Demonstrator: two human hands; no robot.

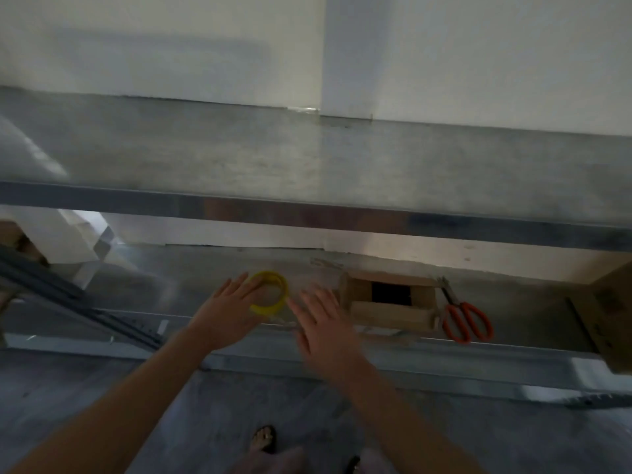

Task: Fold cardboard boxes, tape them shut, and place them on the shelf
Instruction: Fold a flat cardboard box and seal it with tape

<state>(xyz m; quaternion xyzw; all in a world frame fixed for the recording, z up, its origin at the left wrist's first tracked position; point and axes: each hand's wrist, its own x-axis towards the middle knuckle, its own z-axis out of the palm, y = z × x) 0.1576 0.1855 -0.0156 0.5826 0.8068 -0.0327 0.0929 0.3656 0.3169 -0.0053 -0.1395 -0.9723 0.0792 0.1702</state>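
- Left grip [227,311] is released, its straight fingers resting on the yellow tape roll [268,307] on the lower shelf [530,302].
- Right grip [325,326] hovers released beside it.
- Small cardboard box [390,314] sits unsealed nearby, beside the scissors [466,319].

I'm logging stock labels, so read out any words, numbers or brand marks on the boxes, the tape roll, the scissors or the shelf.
Nothing here can be read as text.
large cardboard box at the right: dark printed marks on its side, too blurred to read.
small cardboard box, yellow tape roll, orange scissors, metal shelf: no print visible.
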